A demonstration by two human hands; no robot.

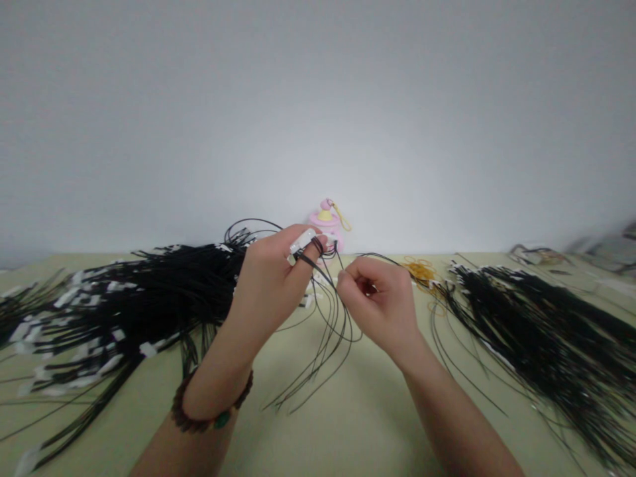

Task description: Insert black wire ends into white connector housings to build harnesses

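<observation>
Pinching thin black cords [334, 324] between the fingertips of the right hand [380, 305] — the left hand [265, 285] grips a white tag [303, 242], cords wound round one finger — above the tabletop [358, 424], between one heap of tagged cords [149, 298] and another [541, 331].

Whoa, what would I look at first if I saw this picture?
You'd probably notice the two big heaps of thin black cords with white tags first, one at the left and one at the right of the pale green table. In the middle, the left hand has cords looped around its fingers, and the right hand pinches a cord. Behind them, a pink trinket stands out against the pale wall.
</observation>
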